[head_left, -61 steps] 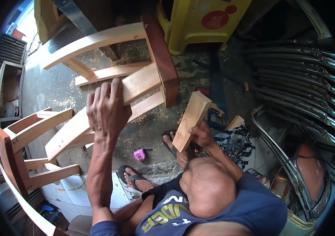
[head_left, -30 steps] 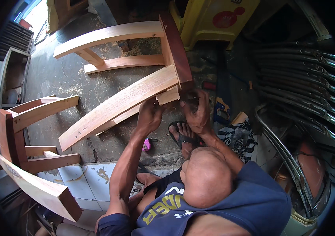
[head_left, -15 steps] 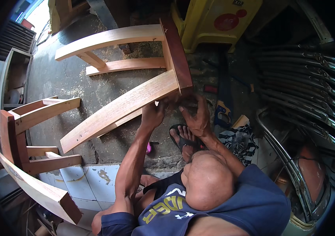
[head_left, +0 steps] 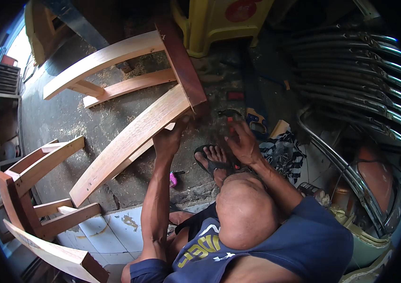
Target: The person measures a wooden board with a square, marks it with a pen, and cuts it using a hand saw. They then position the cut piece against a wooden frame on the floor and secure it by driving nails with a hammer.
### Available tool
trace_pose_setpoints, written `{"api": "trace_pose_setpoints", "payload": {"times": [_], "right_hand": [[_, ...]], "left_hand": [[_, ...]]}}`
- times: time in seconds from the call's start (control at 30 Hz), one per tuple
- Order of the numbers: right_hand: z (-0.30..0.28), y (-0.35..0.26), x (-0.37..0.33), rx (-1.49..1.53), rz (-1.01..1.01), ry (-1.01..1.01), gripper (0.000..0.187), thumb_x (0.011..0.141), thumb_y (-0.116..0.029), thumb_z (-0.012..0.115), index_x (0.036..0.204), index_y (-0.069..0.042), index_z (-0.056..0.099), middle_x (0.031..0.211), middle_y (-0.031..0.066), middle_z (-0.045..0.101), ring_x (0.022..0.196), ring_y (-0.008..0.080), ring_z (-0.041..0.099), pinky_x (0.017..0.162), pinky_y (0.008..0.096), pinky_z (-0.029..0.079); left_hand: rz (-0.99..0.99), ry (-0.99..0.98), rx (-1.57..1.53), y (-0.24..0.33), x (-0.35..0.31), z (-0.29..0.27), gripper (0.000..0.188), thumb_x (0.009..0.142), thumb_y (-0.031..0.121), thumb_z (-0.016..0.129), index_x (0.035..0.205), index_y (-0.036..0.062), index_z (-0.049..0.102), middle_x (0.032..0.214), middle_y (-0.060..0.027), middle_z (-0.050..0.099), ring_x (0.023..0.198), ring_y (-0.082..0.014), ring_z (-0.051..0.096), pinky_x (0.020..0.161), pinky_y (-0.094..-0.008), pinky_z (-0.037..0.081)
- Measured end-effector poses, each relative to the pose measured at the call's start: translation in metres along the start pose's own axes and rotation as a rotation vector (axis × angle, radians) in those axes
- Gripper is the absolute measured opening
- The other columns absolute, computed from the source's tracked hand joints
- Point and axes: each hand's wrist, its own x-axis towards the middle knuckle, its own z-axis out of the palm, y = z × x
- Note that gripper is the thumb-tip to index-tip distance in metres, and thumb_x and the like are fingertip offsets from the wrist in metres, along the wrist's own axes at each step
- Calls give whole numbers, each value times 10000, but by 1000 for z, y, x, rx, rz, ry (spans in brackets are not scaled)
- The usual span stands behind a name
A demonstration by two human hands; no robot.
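Observation:
A wooden stool-like frame point(head_left: 132, 137) lies on its side before me, with pale curved legs joined to a dark red-brown board point(head_left: 184, 70). My left hand point(head_left: 167, 140) grips it beside the near leg, close to the board's lower corner; its fingertips are partly hidden in shadow. To the right, my right hand point(head_left: 244, 145) is apart from the frame, thumb and fingers spread and slightly curled. Beneath that hand lies a hammer point(head_left: 230, 123) with a dark head and red on its handle, largely covered by the hand. I cannot make out whether they touch.
Another wooden frame point(head_left: 12, 193) stands at the left. A yellow plastic stool point(head_left: 214, 28) is at the back. A handsaw point(head_left: 257, 121), a checkered cloth point(head_left: 283, 153) and a pink object point(head_left: 174, 179) lie on the floor. Stacked metal tubes point(head_left: 351, 80) fill the right side.
My right hand has drawn away from the frame's corner toward the hammer on the right, its fingers parting. The left hand stays at the frame. The whole view has shifted somewhat.

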Motion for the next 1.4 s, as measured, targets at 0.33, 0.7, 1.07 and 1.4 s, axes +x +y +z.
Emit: {"api": "trace_pose_setpoints", "payload": {"times": [0.33,0.7,1.07,1.4], "right_hand": [[-26,33,-42,-137,229,-14,347,868,-62,673,1212,-18,666,1058,171,631,886,314,682,768,381,554],[-8,35,-19,-62,158,-61,307,905,-76,662,1201,7,652,1096,190,642,906,334,698,757,398,579],[-2,40,-21,-98,128,-110,320,894,-90,679,1201,-1,662,1047,181,666,916,332,704,774,401,568],[0,41,-23,-145,119,-180,326,903,-121,681,1211,-19,665,1049,187,687,941,349,704,792,417,562]], "left_hand": [[108,122,-390,-14,-8,22,484,825,-21,818,1270,-17,627,1185,-114,689,1111,-228,647,1043,-384,479],[41,121,-344,-21,-3,16,501,842,68,843,1278,-29,616,1231,-131,668,1155,-239,624,1045,-374,470],[30,30,-208,-19,0,14,452,876,175,828,1250,-14,659,1214,-133,693,1148,-225,631,1041,-373,469],[-6,-89,-119,-6,6,7,331,917,191,786,1185,19,694,1094,-79,733,1053,-182,663,961,-352,504]]}}
